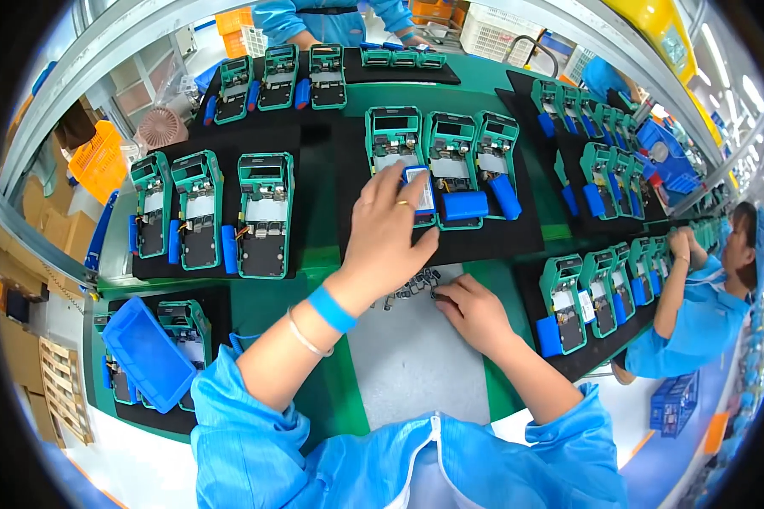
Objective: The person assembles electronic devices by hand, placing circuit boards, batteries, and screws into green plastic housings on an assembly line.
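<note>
My left hand (388, 225) reaches over a green handheld device housing (393, 127), fingers spread inside its lower half. Beside those fingers a blue battery pack (418, 191) with a white label lies along the housing's right side. My right hand (477, 316) is at the edge of a pile of small metal parts (409, 288) on the grey mat (416, 365). Its thumb and forefinger come together there; whatever is between them is too small to make out. To the right stand two similar housings (452, 161), with blue battery packs (464, 204) hanging off them.
Black mats (314, 136) carry rows of green housings (263, 216) left, behind and right. A blue bin (148, 352) rests on housings at the near left. One co-worker (692, 297) handles housings at the right; another (335, 21) stands across the bench. A metal frame (47, 110) borders the left.
</note>
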Demonstrator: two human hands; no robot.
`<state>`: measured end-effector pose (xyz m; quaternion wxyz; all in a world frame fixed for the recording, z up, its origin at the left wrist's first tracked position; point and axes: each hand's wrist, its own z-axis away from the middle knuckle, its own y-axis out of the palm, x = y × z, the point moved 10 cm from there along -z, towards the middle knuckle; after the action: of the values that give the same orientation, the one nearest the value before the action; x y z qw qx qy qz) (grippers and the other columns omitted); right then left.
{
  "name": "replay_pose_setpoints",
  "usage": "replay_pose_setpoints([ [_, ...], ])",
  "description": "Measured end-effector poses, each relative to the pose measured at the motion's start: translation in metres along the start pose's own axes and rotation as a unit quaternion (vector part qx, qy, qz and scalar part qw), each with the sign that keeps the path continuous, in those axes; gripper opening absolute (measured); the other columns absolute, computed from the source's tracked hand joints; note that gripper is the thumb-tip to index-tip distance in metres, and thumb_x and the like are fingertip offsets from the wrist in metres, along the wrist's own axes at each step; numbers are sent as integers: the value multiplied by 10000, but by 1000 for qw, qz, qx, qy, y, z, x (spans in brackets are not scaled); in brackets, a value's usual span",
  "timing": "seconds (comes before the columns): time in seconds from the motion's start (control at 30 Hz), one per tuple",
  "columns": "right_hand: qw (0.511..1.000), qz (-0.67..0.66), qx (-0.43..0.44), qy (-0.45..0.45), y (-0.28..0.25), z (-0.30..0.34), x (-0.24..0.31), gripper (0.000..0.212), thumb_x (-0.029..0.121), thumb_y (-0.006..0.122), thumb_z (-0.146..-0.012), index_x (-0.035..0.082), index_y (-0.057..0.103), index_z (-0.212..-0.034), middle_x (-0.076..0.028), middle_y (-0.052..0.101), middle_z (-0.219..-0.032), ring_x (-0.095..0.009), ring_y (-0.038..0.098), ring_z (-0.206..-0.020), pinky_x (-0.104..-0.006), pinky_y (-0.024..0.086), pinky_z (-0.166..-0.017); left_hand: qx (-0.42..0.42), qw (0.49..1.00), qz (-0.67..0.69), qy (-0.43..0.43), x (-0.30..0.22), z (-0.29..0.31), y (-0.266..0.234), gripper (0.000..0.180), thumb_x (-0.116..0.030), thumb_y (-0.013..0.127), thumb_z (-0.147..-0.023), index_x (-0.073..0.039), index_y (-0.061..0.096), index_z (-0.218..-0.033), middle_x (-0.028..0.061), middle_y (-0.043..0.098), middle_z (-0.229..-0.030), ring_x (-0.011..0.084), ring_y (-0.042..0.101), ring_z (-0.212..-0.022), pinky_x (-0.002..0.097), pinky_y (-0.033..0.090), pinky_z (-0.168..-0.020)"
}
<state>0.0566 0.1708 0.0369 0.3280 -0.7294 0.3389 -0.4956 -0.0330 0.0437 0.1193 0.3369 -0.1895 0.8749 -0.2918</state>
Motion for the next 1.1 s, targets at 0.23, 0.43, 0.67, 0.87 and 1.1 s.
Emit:
replay_pose_setpoints([
  [0.23, 999, 23, -34, -18, 0, 0, 2, 116, 135, 720, -836, 68, 707, -931, -79, 623, -880, -297, 642, -834, -408, 529, -712, 95, 990, -86, 61, 11, -27, 37, 558, -224, 748, -795, -114, 601, -1322, 225, 445, -1405, 378, 449, -1293, 477, 340, -1083],
  [0.43, 980, 5, 43, 192, 3, 15, -31, 97, 142, 709, -853, 49, 694, -878, -116, 651, -862, -312, 639, -818, -419, 512, -689, 99, 988, 4, 120, 9, -26, 23, 544, -156, 785, -777, -91, 605, -1286, 199, 487, -1306, 372, 540, -1165, 405, 459, -975],
  [0.67, 998, -42, 18, 41, -13, 18, -13, 70, 118, 693, -859, 54, 677, -884, -104, 652, -872, -304, 631, -838, -410, 511, -720, -117, 984, 131, -39, 48, 6, -28, 468, -83, 723, -781, -55, 593, -1230, 196, 489, -1296, 390, 537, -1166, 434, 453, -971],
  [0.87, 974, 146, 77, -156, 0, 6, 17, 112, 96, 705, -738, 78, 641, -829, -66, 610, -840, -261, 624, -819, -367, 526, -723, -13, 996, -62, 57, 10, 9, 4, 580, -287, 786, -763, -87, 619, -1281, 128, 515, -1387, 324, 402, -1362, 591, 281, -1113],
  [1.1, 925, 229, 188, -236, 12, -4, 19, 167, 106, 647, -724, 64, 644, -886, -69, 627, -859, -258, 636, -828, -350, 543, -715, 36, 987, -143, 66, 16, 6, 20, 506, -267, 755, -810, -141, 644, -1287, 68, 547, -1373, 268, 385, -1375, 595, 242, -1127],
])
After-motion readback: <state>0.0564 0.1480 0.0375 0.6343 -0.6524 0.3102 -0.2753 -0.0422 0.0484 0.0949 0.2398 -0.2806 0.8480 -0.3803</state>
